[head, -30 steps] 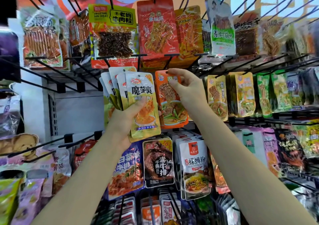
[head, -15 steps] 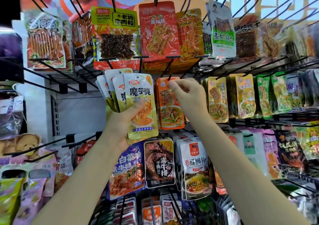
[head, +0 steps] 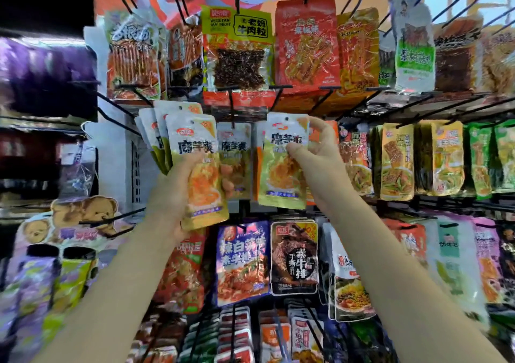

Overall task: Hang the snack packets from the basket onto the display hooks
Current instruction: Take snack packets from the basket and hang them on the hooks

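Here the left hand (head: 178,195) gripped a fanned stack of white-and-yellow foil snack packets (head: 195,165), thumb across the front one, fingers curled behind. The right hand (head: 315,156) pinched a single matching white-and-yellow packet (head: 281,165) near its top edge, thumb on the front, fingers behind, holding it upright just right of the stack. Between the two grips one more of the same packets (head: 235,159) hung on a black wire display hook (head: 231,106). An orange packet (head: 328,134) showed partly behind the right hand's fingers. Above both grips hung a yellow-green packet with dark contents (head: 239,53) and a red packet (head: 306,42). Below the right hand's packet hung a dark brown packet (head: 294,256), with a purple packet (head: 242,259) just left of it. Basket not in view. Frame blurry at the edges.
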Demonstrator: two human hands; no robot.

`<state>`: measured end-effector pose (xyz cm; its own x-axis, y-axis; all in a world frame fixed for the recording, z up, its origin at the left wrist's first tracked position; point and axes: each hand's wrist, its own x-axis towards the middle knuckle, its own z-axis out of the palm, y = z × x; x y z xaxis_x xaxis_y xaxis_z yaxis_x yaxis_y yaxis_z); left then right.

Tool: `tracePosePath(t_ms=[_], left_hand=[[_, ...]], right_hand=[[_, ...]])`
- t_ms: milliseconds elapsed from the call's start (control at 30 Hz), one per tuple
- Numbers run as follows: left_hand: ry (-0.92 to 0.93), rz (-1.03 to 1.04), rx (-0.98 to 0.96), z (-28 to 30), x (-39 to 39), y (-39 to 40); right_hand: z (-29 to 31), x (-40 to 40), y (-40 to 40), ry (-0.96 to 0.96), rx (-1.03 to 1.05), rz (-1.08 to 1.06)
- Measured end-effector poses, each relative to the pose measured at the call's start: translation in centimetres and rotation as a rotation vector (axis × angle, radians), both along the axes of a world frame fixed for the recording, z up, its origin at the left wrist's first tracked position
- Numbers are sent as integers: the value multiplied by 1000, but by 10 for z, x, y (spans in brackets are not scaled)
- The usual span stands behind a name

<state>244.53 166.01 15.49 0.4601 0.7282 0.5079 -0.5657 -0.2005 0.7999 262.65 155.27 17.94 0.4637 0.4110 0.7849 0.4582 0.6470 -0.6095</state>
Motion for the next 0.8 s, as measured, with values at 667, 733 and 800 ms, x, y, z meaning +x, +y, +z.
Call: tracePosePath(t_ms=[667,733,800], left_hand=[[-19,-77,87,-5,-36,41],[-42,-88,84,-5,-35,42],[-45,-102,81,-3,-33,40]], right_hand=[[25,-38,69,-288,-85,-255],[21,-39,69,-337,-101,-401],[17,-44,64,-388,4,-583]])
